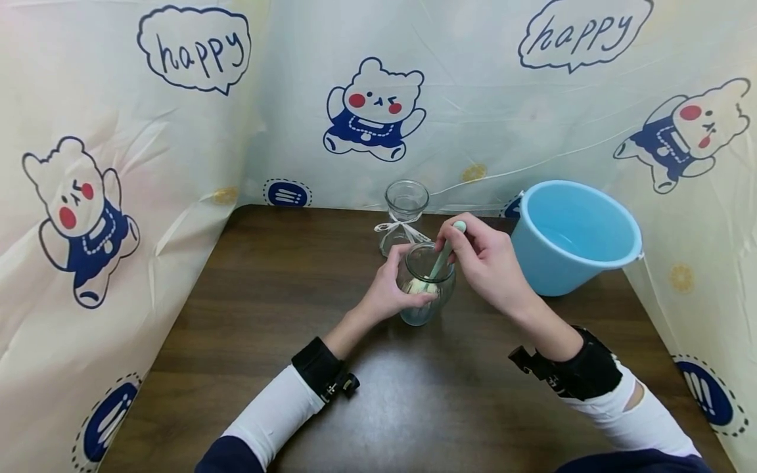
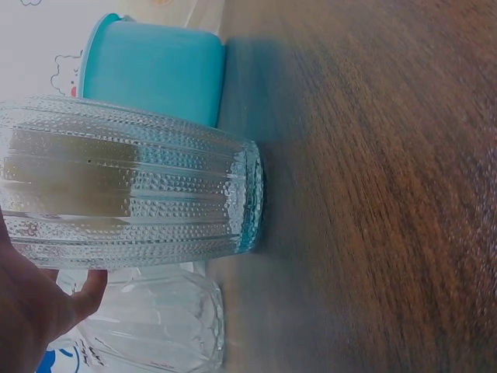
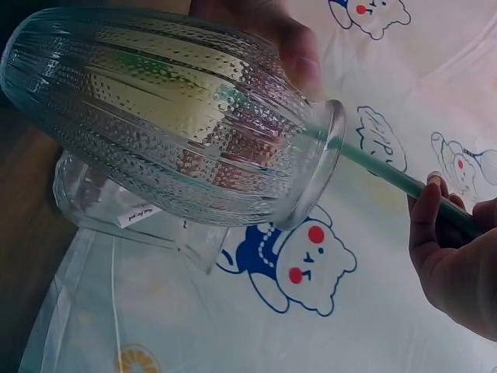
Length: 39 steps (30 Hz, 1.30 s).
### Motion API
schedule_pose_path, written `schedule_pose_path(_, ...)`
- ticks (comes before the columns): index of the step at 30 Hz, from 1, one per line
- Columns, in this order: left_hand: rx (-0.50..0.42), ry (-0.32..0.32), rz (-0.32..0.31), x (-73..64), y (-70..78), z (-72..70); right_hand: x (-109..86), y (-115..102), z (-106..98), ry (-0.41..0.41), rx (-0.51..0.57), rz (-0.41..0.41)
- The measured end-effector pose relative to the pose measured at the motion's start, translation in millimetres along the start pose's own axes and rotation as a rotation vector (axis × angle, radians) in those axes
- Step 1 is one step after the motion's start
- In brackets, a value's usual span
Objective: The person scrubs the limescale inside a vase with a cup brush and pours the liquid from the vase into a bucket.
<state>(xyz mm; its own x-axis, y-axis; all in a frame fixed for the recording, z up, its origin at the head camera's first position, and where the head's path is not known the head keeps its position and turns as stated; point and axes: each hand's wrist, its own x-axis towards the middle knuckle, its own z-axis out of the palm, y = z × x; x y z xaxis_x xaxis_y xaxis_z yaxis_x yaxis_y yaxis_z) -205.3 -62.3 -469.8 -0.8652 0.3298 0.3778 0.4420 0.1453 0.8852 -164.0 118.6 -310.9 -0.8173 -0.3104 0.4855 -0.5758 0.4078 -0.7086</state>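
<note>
My left hand (image 1: 387,292) grips a clear ribbed glass vase (image 1: 418,316) around its side, thumb in front. With its fingers, my right hand (image 1: 491,263) pinches the green handle of a cleaning brush (image 1: 441,260) that goes down through the vase's mouth. The brush's pale yellowish head (image 3: 147,97) shows blurred through the dimpled glass in the right wrist view. In the left wrist view the vase's base (image 2: 250,194) is close over the table. Just behind stands a second glass vase (image 1: 408,197) with a white ribbon bow (image 1: 397,226) at its neck.
A light blue bucket (image 1: 564,279) stands at the back right, beyond my right hand. The dark wooden table (image 1: 254,295) is backed and flanked by a pale printed curtain (image 1: 284,98) with cartoon bears. A thin white cord (image 1: 532,161) runs across the back curtain.
</note>
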Motion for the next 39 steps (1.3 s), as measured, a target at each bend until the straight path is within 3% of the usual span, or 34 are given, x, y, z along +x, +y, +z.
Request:
schedule_pose_path(6, -0.005, 0.004, 0.007, 0.7, 15.5, -1.3, 7.9, -10, -10, 0.043, 0.011, -0.038)
schedule_pose_path(11, -0.01, -0.006, 0.007, -2.2, 33.4, -5.3, 6.4, -15, -6, 0.004, -0.031, -0.002)
schedule_pose_path(17, 0.006, -0.023, -0.028, 0.2, 12.4, -0.8, -0.2, -9, -2, -0.07, -0.134, 0.034)
schedule_pose_path(21, -0.013, -0.016, -0.005, 1.6, 3.1, -0.4, 3.0, 2, -7, -0.034, -0.149, 0.009)
schedule_pose_path(25, -0.012, -0.005, -0.001, 2.0, 3.1, -2.2, 4.7, 7, -6, -0.03, -0.13, 0.012)
schedule_pose_path(27, 0.003, -0.004, -0.01, 1.8, 5.9, -3.0, 3.5, 11, -3, -0.06, -0.132, 0.018)
schedule_pose_path(32, 0.018, -0.018, -0.019, -1.5, 28.9, -6.3, -0.3, 15, 3, -0.128, -0.177, -0.03)
schedule_pose_path(34, 0.008, -0.023, -0.015, -2.6, 37.2, -7.3, 1.1, 11, -1, -0.117, -0.188, -0.056)
schedule_pose_path(39, -0.003, -0.018, -0.019, -3.3, 41.9, -7.6, 7.6, 0, -12, -0.055, -0.173, -0.072)
